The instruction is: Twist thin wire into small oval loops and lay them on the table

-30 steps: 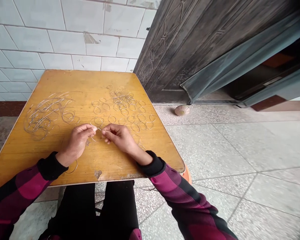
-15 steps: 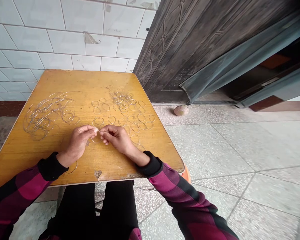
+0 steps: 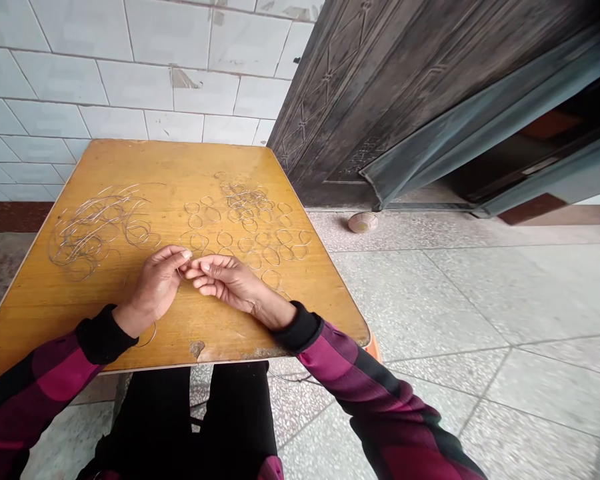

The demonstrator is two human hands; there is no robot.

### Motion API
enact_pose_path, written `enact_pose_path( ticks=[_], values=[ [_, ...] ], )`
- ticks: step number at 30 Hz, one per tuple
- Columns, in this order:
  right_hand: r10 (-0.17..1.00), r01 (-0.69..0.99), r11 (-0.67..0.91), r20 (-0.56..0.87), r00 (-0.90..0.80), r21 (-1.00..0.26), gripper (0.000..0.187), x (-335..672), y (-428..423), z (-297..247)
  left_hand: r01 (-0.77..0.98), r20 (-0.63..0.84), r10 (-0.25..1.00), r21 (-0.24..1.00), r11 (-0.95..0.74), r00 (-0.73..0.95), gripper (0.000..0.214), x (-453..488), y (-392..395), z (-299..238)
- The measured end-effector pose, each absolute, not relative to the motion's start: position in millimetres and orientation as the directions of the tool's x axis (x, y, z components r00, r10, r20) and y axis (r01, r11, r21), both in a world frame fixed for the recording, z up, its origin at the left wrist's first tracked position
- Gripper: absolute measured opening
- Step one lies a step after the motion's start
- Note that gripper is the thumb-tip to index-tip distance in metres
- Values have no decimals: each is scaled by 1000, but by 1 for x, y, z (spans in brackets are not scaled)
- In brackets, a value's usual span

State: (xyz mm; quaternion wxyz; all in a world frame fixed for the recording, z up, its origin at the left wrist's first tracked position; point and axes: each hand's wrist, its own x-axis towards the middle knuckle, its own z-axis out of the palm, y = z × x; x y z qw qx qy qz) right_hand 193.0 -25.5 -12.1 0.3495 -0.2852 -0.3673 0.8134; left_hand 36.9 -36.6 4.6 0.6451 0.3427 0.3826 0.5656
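Note:
My left hand [image 3: 155,283] is over the near middle of the wooden table [image 3: 220,333], thumb and forefinger pinched on a thin metal wire [image 3: 181,273]. The wire curves below the fingertips and is largely hidden by them. My right hand [image 3: 230,283] meets it from the right, palm turned partly up. Its thumb and forefinger close on the same wire, while the other fingers curl loosely. Just beyond the hands lie several small wire rings [image 3: 225,239], some in figure-eight pairs. A single curved wire [image 3: 155,333] shows by my left wrist.
A tangled pile of longer curved wires [image 3: 85,240] lies on the table's left. A heap of small wire rings [image 3: 247,200] is at the back right. White wall tiles [image 3: 130,80] rise behind the table. A dark carved door [image 3: 340,120] and a rounded stone-like object [image 3: 363,222] are to the right.
My right hand has rolled its palm upward and moved slightly left, its fingers now overlapping the left fingertips. My left hand stays nearly in place.

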Motion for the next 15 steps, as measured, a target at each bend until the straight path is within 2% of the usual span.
enact_pose_path(
  ticks=[2, 5, 11, 15],
  values=[
    [735, -366, -530, -199, -649, -765, 24, 193, -25, -13, -514, -169, 983, 839, 179, 67, 16, 37, -37, 6],
    [737, -378, -501, -155, -658, -779, 29, 191, -25, -16, -559, -216, 971, 796, 234, 99, 17, 36, -39, 8],
    [779, -381, -419, -111, -617, -824, 28, 186, -25, -22, -557, -208, 962, 785, 271, 175, 19, 36, -41, 9],
    [781, -365, -406, -111, -614, -838, 28, 187, -25, -22, -549, -169, 971, 802, 234, 167, 18, 35, -40, 7]
  ],
)
